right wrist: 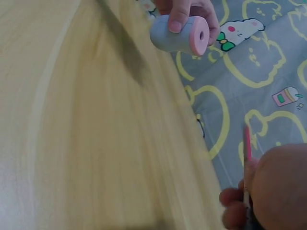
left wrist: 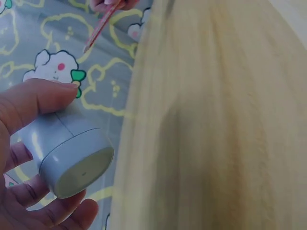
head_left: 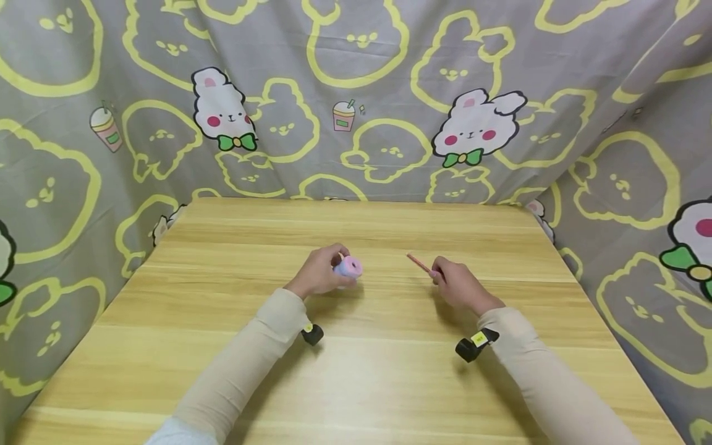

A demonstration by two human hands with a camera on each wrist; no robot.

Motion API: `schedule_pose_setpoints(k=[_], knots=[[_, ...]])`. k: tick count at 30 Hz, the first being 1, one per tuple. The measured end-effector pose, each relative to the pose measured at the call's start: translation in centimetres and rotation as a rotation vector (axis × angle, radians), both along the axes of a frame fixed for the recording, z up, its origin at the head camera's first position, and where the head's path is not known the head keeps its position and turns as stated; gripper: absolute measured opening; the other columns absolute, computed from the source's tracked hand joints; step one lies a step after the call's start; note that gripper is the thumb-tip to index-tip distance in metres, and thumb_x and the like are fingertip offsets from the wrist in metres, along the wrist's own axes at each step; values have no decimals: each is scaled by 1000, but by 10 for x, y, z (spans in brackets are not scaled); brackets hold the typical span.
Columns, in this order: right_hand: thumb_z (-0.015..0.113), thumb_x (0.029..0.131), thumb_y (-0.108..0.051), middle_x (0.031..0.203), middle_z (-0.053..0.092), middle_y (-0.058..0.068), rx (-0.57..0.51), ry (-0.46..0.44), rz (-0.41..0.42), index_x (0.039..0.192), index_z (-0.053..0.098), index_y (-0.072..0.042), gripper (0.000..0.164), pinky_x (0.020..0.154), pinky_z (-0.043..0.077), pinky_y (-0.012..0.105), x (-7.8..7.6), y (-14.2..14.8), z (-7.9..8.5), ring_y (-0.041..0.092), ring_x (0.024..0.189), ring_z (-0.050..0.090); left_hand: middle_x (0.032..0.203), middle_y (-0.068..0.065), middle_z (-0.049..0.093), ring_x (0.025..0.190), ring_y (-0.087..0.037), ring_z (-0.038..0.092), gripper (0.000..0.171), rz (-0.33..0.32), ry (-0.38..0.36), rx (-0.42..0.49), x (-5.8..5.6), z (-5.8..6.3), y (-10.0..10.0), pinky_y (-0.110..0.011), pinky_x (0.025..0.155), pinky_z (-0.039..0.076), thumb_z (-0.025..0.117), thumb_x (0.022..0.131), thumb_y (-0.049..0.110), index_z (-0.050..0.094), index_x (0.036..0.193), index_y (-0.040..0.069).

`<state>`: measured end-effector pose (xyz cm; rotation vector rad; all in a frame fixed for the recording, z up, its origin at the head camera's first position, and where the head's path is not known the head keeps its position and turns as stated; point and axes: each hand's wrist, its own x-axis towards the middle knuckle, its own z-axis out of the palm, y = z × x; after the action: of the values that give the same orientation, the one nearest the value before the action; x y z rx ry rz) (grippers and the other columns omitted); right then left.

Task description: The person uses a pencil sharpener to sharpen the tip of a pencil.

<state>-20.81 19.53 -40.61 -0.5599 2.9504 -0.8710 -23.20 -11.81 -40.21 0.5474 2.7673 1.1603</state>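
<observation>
Over the desk (head_left: 356, 377), the left hand (head_left: 321, 272) grips a pencil sharpener (head_left: 347, 267) at its three o'clock; the right hand (head_left: 460, 285) pinches a pencil (head_left: 418, 262) at its ten o'clock. Both look light and hard. The smooth sharpener may slip, so its round middle seems best to hold.

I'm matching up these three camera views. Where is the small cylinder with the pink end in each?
Head: cylinder just below the picture's centre, in the left hand.
Left wrist: cylinder at lower left, pink end out of sight.
Right wrist: cylinder near the top, slightly right of centre.
Shared landmark: the thin red stick in the right hand.
</observation>
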Motion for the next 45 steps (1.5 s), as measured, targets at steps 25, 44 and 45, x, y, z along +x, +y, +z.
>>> schedule_pose_setpoints(k=[25,44,45], knots=[[63,93,-4,79,65,4,-191,227,82,98,68,-3,7,57,44,30,-1,-7,20,14,63,51,95,-8,56,88,-24,53,53,-45,84,-11,-1,30,14,-36,73,49,86,70,18,59,115,10],[64,93,-5,82,66,3,-235,239,114,97,69,-5,6,58,47,31,-4,-25,25,13,65,55,112,-6,63,95,-22,56,54,-107,132,73,-1,27,30,-36,78,49,87,72,17,64,120,9],[65,93,-5,82,66,3,-238,240,115,97,69,-5,6,58,47,30,-4,-25,25,13,65,55,111,-6,63,94,-22,57,53,-109,132,79,-1,26,30,-35,78,49,87,72,16,64,120,9]])
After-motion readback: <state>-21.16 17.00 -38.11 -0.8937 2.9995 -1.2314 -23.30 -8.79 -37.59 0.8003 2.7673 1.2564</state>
